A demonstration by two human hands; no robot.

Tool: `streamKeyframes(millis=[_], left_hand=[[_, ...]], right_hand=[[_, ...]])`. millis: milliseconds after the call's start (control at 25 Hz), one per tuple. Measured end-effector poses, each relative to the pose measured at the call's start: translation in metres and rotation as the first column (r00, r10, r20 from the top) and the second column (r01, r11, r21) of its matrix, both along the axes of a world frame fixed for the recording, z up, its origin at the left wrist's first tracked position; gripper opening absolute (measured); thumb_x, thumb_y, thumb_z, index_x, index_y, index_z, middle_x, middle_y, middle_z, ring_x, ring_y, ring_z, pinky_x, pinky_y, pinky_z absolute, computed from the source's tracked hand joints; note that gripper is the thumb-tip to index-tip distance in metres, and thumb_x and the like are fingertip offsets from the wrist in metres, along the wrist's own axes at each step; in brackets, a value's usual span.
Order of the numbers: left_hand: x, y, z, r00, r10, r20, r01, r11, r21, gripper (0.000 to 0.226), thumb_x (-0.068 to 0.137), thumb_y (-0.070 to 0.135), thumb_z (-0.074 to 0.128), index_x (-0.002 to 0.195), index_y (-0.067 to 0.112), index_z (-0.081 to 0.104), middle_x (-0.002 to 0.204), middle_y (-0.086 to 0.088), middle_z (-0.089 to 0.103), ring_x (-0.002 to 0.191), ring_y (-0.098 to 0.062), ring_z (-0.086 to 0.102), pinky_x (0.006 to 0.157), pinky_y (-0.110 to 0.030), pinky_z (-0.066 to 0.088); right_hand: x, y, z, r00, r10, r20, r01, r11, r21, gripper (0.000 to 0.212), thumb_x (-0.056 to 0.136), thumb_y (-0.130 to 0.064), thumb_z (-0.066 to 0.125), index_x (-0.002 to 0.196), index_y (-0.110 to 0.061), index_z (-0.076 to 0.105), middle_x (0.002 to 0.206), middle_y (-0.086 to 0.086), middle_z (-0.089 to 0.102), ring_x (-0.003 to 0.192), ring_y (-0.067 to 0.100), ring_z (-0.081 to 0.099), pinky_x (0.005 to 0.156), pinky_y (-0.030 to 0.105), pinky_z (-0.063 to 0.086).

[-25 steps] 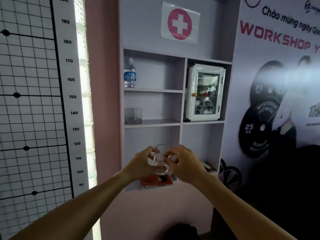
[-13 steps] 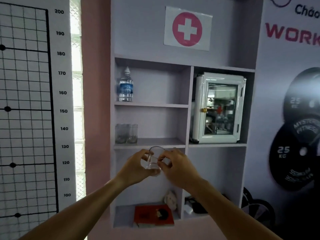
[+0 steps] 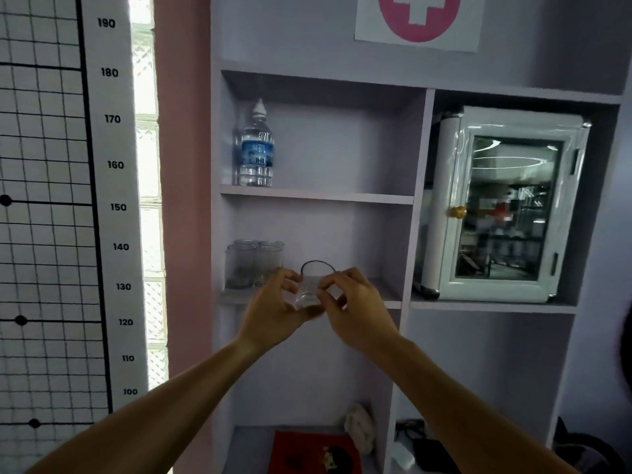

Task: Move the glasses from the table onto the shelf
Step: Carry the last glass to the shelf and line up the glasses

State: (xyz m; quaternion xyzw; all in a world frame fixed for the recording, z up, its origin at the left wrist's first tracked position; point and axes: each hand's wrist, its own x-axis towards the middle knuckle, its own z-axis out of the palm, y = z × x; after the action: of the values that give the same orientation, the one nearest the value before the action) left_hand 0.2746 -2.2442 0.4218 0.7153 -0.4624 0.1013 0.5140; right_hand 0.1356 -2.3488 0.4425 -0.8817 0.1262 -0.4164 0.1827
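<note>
A clear drinking glass [image 3: 313, 283] is held upright between both hands, right in front of the middle shelf [image 3: 383, 295] of the lilac wall unit. My left hand [image 3: 277, 307] grips its left side and my right hand [image 3: 355, 307] grips its right side with the fingertips. Three similar clear glasses [image 3: 253, 263] stand together at the left end of that same shelf, just left of my left hand.
A water bottle [image 3: 256, 148] stands on the shelf above. A white glass-door cabinet [image 3: 502, 203] fills the right compartment. A red book [image 3: 313, 451] lies on the bottom shelf. A height chart [image 3: 51, 200] covers the wall at left.
Both hands have carried the glass upward and toward the shelf unit, from the level of the bottom shelf to the middle shelf. The shelf looms much larger now.
</note>
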Motion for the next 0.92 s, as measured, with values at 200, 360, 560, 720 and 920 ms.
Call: streamKeyframes(millis=[200,360,560,720,920], left_hand=[[0.038,-0.028,0.010,0.998,0.049,0.027,-0.050,0.998,0.035,0.066,0.065,0.057,0.081,0.117,0.027,0.055,0.103,0.011,0.066,0.088,-0.010,0.064,0.076,-0.026,0.054],[0.064,-0.046,0.010,0.985,0.120,0.125,-0.131,0.988,0.083,0.066,0.069,0.064,0.073,0.120,0.025,0.058,0.107,0.008,0.069,0.088,-0.010,0.063,0.073,-0.027,0.054],[0.075,-0.059,0.009,0.973,0.190,0.129,-0.207,0.970,0.128,0.046,0.072,0.070,0.066,0.091,0.028,0.061,0.082,0.012,0.068,0.074,-0.008,0.066,0.065,-0.032,0.057],[0.073,-0.077,-0.010,0.952,0.261,0.160,-0.272,0.961,0.053,0.039,0.084,0.054,0.063,0.061,0.026,0.050,0.054,0.005,0.056,0.052,-0.010,0.055,0.051,-0.038,0.050],[0.077,-0.087,-0.019,0.893,0.338,0.298,-0.356,0.934,0.008,0.023,0.089,0.054,0.054,0.083,0.031,0.052,0.071,0.012,0.066,0.063,-0.008,0.061,0.054,-0.034,0.052]], right_hand=[[0.049,-0.033,0.009,1.000,-0.015,-0.004,0.015,1.000,0.023,0.015,0.098,-0.034,0.059,0.105,-0.023,0.065,0.113,-0.002,0.055,0.076,0.014,0.068,0.072,0.030,0.059],[0.083,-0.052,0.008,1.000,-0.009,0.022,0.008,0.999,0.037,0.009,0.095,-0.032,0.061,0.101,-0.025,0.063,0.109,-0.001,0.053,0.075,0.017,0.068,0.070,0.035,0.060],[0.105,-0.074,0.003,0.998,0.039,0.046,-0.043,0.995,0.094,0.010,0.096,-0.031,0.060,0.106,-0.029,0.059,0.109,-0.003,0.052,0.067,0.012,0.066,0.063,0.021,0.056],[0.120,-0.091,-0.004,0.991,0.125,0.039,-0.128,0.985,0.113,0.027,0.095,-0.029,0.063,0.120,-0.034,0.054,0.117,-0.003,0.053,0.071,0.013,0.068,0.066,0.023,0.058],[0.132,-0.111,-0.008,0.977,0.212,0.033,-0.214,0.960,0.181,0.045,0.090,-0.028,0.068,0.128,-0.039,0.045,0.119,-0.001,0.058,0.094,0.020,0.066,0.078,0.034,0.061]])
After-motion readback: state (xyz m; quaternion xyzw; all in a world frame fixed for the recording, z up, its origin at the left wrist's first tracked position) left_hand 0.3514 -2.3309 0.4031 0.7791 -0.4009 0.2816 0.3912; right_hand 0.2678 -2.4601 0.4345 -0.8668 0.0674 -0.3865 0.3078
